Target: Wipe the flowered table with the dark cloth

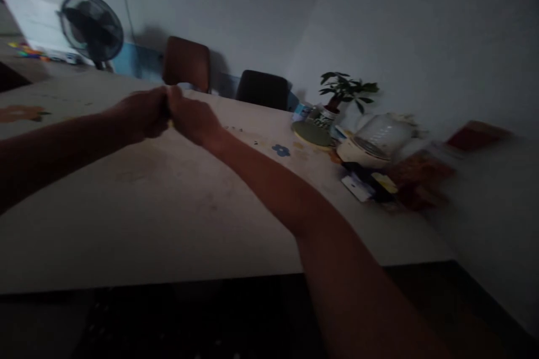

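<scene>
From my remote seat, nearest the camera I see a dark strip below the table's front edge, then my right forearm running up and left across the pale table (177, 219). The tabletop in front of me is bare apart from faint stains.

Further out, the two hands meet above the table's far half. The left hand (141, 113) is curled shut, knuckles toward me; the right hand (194, 119) is closed too, fingers drawn in toward the left. They touch or nearly touch, and between them a small yellowish thing (169, 122) shows as a sliver. The frame is dim and smeared, so I cannot tell what it is, or which hand truly bears it; it looks pinched by both.

To do this well I would keep both wrists low over the table, work with the fingertips only, and hold my head steady so the view sharpens.

Just past the hands, a few tiny specks (233, 129) lie scattered on the table. To the right, a blue flower mark (281, 150), a round greenish lid (312, 133), a clear-topped appliance (379, 140) and a potted plant (343, 92). Farthest back, two chairs (187, 63) against the wall and a standing fan (91, 28) at left.
</scene>
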A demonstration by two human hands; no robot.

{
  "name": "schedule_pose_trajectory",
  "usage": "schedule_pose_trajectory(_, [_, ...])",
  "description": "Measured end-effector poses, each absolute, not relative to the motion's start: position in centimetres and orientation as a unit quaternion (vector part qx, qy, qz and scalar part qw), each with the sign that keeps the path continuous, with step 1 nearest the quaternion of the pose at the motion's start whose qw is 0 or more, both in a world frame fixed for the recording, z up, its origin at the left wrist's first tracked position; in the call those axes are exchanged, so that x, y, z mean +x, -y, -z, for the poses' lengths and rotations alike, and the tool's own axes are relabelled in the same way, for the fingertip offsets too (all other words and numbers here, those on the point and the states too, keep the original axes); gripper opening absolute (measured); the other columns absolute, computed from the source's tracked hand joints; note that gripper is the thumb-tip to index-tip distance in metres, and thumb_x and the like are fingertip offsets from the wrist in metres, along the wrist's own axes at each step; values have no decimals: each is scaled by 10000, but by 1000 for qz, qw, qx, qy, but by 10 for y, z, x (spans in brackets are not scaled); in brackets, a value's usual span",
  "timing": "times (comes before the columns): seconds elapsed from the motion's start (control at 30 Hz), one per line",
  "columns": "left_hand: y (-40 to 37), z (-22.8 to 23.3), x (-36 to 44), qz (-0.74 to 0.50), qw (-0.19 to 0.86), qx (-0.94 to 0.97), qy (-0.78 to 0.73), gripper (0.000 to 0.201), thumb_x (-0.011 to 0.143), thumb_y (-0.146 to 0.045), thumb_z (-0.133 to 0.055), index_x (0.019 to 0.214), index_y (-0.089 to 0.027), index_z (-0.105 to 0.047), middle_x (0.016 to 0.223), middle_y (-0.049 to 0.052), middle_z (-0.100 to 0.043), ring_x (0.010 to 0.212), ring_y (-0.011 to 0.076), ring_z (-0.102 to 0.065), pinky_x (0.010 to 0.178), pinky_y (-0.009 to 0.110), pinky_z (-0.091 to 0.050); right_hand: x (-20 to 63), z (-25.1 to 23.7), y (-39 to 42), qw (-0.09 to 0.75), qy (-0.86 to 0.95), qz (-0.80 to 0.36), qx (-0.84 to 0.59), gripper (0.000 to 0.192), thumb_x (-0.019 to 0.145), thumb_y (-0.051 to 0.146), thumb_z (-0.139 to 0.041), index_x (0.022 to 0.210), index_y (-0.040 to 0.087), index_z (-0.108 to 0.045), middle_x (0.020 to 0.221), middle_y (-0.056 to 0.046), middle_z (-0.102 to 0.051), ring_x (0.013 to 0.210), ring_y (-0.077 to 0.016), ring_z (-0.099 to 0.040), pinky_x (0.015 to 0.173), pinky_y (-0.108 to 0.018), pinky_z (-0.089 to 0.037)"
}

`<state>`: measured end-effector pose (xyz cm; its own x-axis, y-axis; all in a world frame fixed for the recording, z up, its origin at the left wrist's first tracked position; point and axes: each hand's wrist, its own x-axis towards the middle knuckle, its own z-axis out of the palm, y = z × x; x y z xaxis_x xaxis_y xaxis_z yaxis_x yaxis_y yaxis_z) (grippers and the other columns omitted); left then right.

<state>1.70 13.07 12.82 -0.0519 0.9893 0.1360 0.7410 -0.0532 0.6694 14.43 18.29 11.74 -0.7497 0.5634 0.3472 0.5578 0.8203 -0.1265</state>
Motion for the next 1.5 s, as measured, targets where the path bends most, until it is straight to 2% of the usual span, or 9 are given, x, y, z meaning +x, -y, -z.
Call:
schedule_pose_trajectory(0.1, [-134, -125, 55, -384, 476, 512, -603, 381, 940, -509, -293, 726, -194, -295, 524, -61, -246, 436, 41, -236, 503, 232, -140, 181, -116, -181, 146, 928, 18, -342, 281, 981, 113, -389, 1262, 108, -392, 1059, -156, -633, 965, -291, -622, 885, -406, -457])
schedule_pose_trajectory(0.2, [-121, -96, 90, -337, 603, 468, -551, 435, 936, -550, -348, 687, -194, -330, 494, -51, -306, 406, 49, -218, 477, 247, -88, 227, -94, -157, 45, 910, -30, -410, 265, 956, 157, -431, 1217, 114, -443, 1054, -175, -641, 949, -309, -625, 798, -371, -460])
schedule_pose_trajectory(0.3, [-94, -67, 110, -277, 631, 477, -545, 453, 909, -579, -393, 742, -167, -483, 553, -12, -463, 426, 83, -349, 443, 248, -201, 264, -67, -127, -7, 898, -81, -433, 263, 901, 190, -530, 1149, 108, -494, 976, -167, -659, 857, -306, -640, 676, -329, -440])
schedule_pose_trajectory(0.43, [-63, -50, 112, -291, 693, 447, -485, 401, 771, -527, -602, 772, -127, -569, 667, 32, -558, 555, 113, -468, 526, 250, -335, 290, -52, -108, 19, 852, -281, -441, 316, 760, 305, -714, 969, 165, -523, 891, -72, -648, 811, -240, -611, 605, -263, -395])
schedule_pose_trajectory(0.67, [-43, -45, 78, -415, 652, 426, -471, 372, 503, -107, -645, 874, -117, -619, 870, 49, -634, 831, 154, -564, 744, 258, -416, 280, -64, -98, 1, 721, -588, -365, 388, 772, 424, -654, 1035, 169, -524, 685, 14, -571, 496, -111, -477, 423, -200, -339])
schedule_pose_trajectory(0.93, [-35, -31, 46, -386, 621, 457, -506, 357, 536, -177, -627, 886, -114, -593, 825, 46, -602, 795, 168, -551, 713, 264, -405, 257, -45, -84, 258, 739, -501, -370, 344, 849, 508, -565, 825, 169, -620, 799, -29, -597, 753, -173, -557, 645, -251, -420])
schedule_pose_trajectory(1.1, [-42, -41, 27, -375, 662, 445, -472, 379, 602, -318, -661, 926, -130, -603, 806, 37, -558, 719, 136, -504, 636, 242, -367, 241, -50, -78, 379, 620, -562, -395, 362, 809, 538, -654, 817, 177, -631, 799, -13, -594, 773, -179, -562, 677, -253, -431])
schedule_pose_trajectory(1.3, [-48, -34, 16, -401, 661, 442, -455, 338, 647, -391, -672, 819, -115, -579, 736, 22, -504, 664, 109, -454, 626, 243, -344, 213, -56, -87, 429, 518, -623, -399, 434, 701, 557, -770, 861, 175, -641, 819, -33, -625, 822, -214, -603, 696, -266, -478])
schedule_pose_trajectory(1.5, [-53, -23, 14, -454, 635, 413, -468, 333, 649, -344, -667, 897, -152, -555, 786, 28, -549, 680, 122, -472, 638, 258, -390, 202, -78, -114, 516, 554, -474, -450, 521, 707, 642, -665, 942, 177, -656, 942, -75, -657, 955, -262, -615, 770, -312, -517])
